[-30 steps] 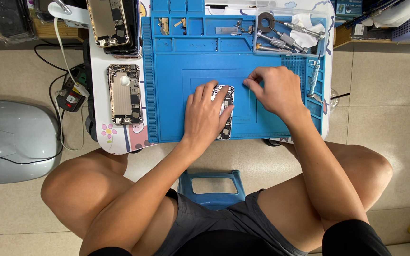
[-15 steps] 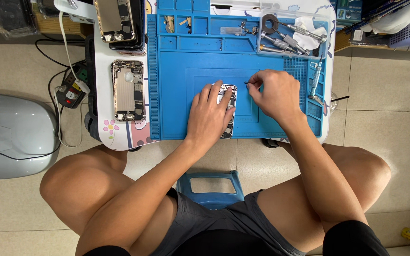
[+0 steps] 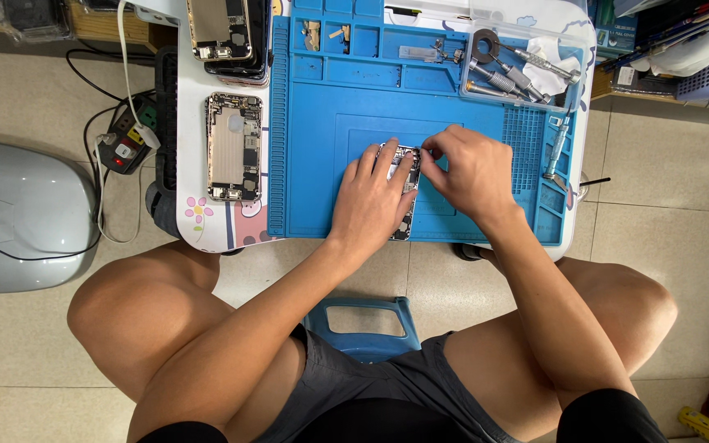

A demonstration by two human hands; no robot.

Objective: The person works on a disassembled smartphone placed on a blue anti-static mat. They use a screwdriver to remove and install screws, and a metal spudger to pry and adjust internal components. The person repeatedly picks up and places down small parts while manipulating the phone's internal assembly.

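**Both hands on the open phone, mid-mat**

You're seated at a small white worktop [image 3: 190, 221] with a blue repair mat [image 3: 322, 197] covering most of it. Grey rounded case [image 3: 18, 213] sits on the floor well off to your left, power strip [image 3: 125, 148] between it and the worktop.

Left of the mat: one stripped phone shell [image 3: 234, 146] lying flat, back side up, another phone body [image 3: 219, 29] above it at the far edge. Clear tray [image 3: 519, 70] with screwdrivers at the mat's far right corner; one more screwdriver [image 3: 555, 149] lies on the mat's right strip.

The open phone [image 3: 406, 176] lies near the mat's centre. Your left hand [image 3: 371, 201] lies flat over it, fingers spread, pinning it down. Your right hand [image 3: 469, 172] is just beside, fingers pressed together at the phone's upper right edge, pinching something too small to tell.
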